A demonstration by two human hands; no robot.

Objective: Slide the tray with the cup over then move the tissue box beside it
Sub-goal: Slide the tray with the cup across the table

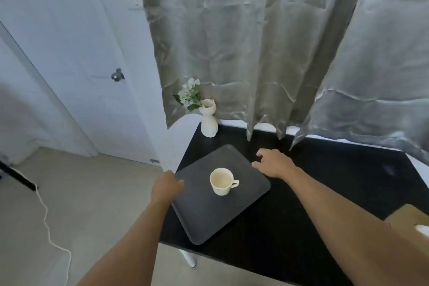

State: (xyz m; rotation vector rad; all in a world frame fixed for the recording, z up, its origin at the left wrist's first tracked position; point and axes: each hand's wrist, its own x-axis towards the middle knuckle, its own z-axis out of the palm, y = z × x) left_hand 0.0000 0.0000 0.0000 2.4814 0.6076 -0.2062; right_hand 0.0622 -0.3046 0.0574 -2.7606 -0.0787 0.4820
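A dark grey tray lies at the left end of a black table, turned at an angle. A cream cup stands upright near the tray's middle, handle pointing right. My left hand is at the tray's left edge, fingers curled against it. My right hand rests at the tray's far right edge with fingers spread; whether it grips the rim is unclear. A tan tissue box shows partly at the right edge of the view.
A white vase with flowers stands at the table's back left corner, close behind the tray. Grey curtains hang over the table's back edge. A white cable runs across the floor on the left, near a white door.
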